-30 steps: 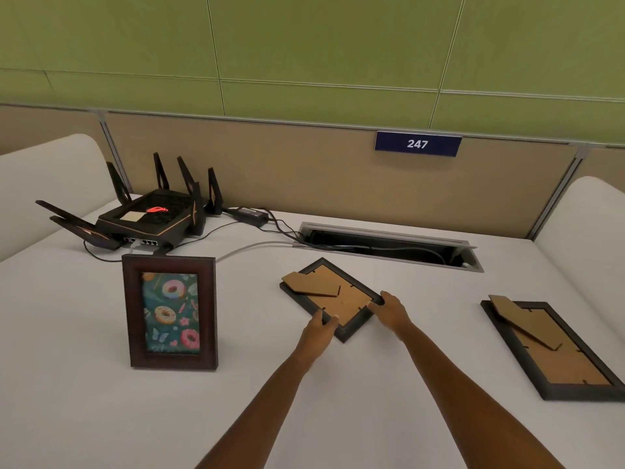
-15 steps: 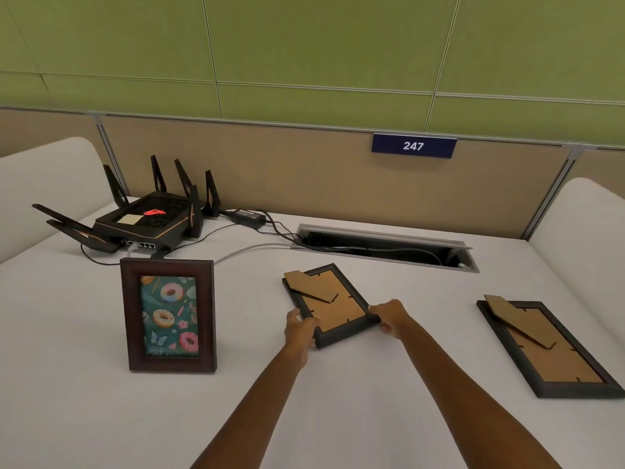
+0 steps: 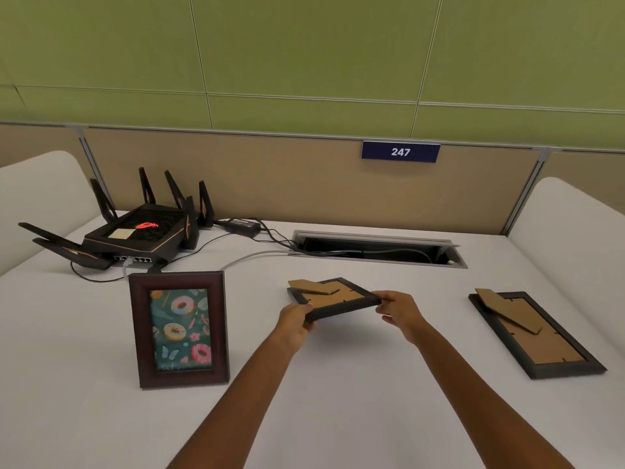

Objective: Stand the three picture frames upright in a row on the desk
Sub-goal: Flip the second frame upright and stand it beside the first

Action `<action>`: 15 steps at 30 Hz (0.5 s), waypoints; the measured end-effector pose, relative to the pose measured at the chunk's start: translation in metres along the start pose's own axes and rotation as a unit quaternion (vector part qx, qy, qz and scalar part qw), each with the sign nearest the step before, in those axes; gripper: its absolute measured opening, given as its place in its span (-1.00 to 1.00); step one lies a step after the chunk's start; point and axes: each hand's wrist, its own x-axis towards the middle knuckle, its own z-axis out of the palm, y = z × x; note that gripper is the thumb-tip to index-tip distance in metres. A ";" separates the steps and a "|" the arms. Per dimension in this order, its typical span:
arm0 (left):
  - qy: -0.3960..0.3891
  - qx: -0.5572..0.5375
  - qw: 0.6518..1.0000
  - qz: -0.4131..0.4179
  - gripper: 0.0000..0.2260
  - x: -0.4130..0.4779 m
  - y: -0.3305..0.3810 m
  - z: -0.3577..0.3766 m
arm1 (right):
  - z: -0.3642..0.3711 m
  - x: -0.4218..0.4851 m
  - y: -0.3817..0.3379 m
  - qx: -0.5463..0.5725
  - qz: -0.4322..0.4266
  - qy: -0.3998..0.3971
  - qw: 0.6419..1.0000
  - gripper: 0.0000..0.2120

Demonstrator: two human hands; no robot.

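Observation:
A dark red frame with a donut picture point(image 3: 178, 328) stands upright at the left of the white desk point(image 3: 84, 418). A small black frame point(image 3: 333, 297) is held face down just above the desk's middle, cardboard back and stand flap up. My left hand point(image 3: 295, 321) grips its near left corner and my right hand point(image 3: 399, 311) grips its right edge. A larger black frame point(image 3: 537, 335) lies face down at the right, its stand flap raised a little.
A black router with several antennas point(image 3: 135, 231) sits at the back left, with a power brick and cables running into the open cable tray point(image 3: 375, 248). A tan partition with a "247" sign point(image 3: 400, 152) backs the desk. White dividers flank both sides.
Both hands have lifted the small black frame off the desk; its near edge is raised and it has turned from diagonal toward level with the desk's front.

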 end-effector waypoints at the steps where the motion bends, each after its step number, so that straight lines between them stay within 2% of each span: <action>1: -0.011 -0.010 1.000 -0.005 -0.67 -0.004 0.005 -0.001 | 0.001 -0.002 0.000 -0.008 -0.026 -0.002 1.000 -0.69; 5: -0.061 -0.035 0.997 -0.012 -0.71 -0.016 0.016 -0.002 | 0.000 -0.011 0.002 -0.036 -0.127 -0.011 0.991 -0.67; 7: -0.084 -0.053 0.995 -0.019 -0.84 -0.022 0.019 -0.003 | -0.002 -0.013 0.004 -0.066 -0.175 -0.012 0.982 -0.68; 9: -0.101 -0.077 0.992 -0.023 -0.95 -0.028 0.024 -0.004 | -0.004 -0.018 0.004 -0.101 -0.219 -0.016 0.970 -0.74; 10: -0.110 -0.087 0.990 -0.024 -0.94 -0.031 0.027 -0.005 | -0.005 -0.020 0.003 -0.094 -0.232 -0.017 0.968 -0.79; 13: -0.149 -0.068 0.986 -0.036 -0.76 -0.036 0.035 -0.008 | -0.008 -0.030 -0.001 -0.038 -0.246 0.015 0.968 -0.90; 15: -0.156 0.013 0.987 -0.048 -0.60 -0.033 0.039 -0.013 | -0.010 -0.036 -0.003 0.008 -0.253 0.014 0.967 -0.89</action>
